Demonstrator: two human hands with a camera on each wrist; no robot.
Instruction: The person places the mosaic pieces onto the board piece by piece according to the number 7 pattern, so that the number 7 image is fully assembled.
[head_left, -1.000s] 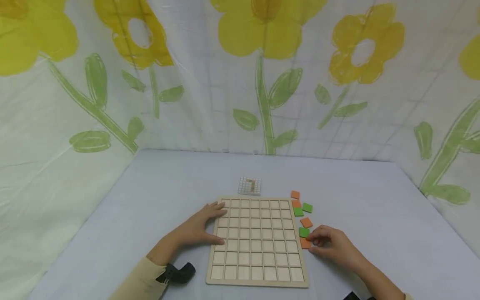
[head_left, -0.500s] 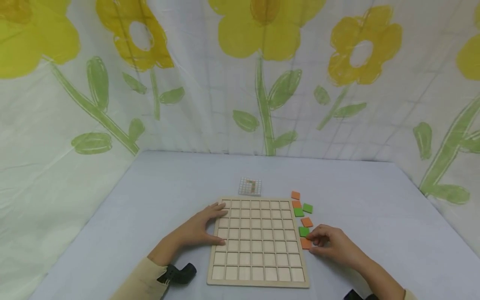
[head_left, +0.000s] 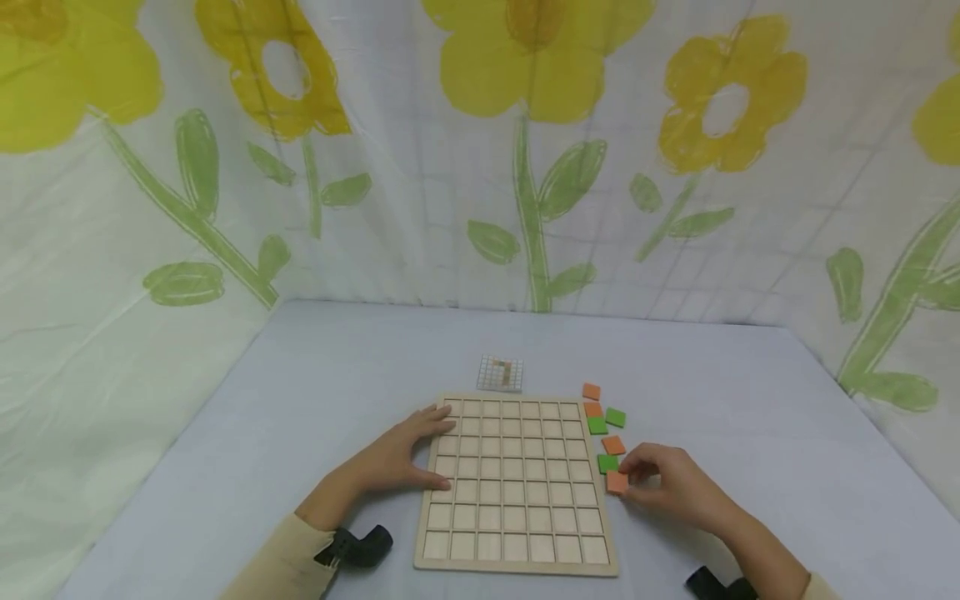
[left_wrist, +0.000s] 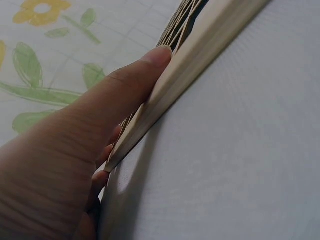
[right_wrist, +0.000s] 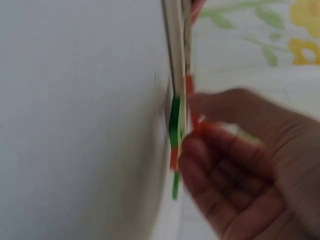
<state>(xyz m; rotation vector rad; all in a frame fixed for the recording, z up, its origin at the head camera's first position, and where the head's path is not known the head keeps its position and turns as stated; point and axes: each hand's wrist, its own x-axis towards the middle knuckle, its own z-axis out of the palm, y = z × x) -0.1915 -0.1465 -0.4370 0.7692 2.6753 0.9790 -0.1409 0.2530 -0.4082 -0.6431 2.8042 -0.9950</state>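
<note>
An orange tile (head_left: 617, 482) is being pinched by the right hand (head_left: 675, 486). Just left of that grip, the board (head_left: 517, 493) is being touched by the left hand (head_left: 392, 454), its fingers outstretched. Beyond the pinch, six more tiles (head_left: 613, 445) are being seen loose. None is being held in the board; seemingly, all placing is being left to do.

Head camera high, facing forward-down; wrist cameras close; board (head_left: 515, 518) shared.

We count four orange tiles (head_left: 617, 482), three green tiles (head_left: 607, 463), one board (head_left: 517, 568) with seven rows of seven squares (head_left: 511, 469), one card (head_left: 500, 375), one left hand (head_left: 401, 452), one right hand (head_left: 669, 486), one bench (head_left: 750, 417) and five flowers (head_left: 693, 125)
</note>
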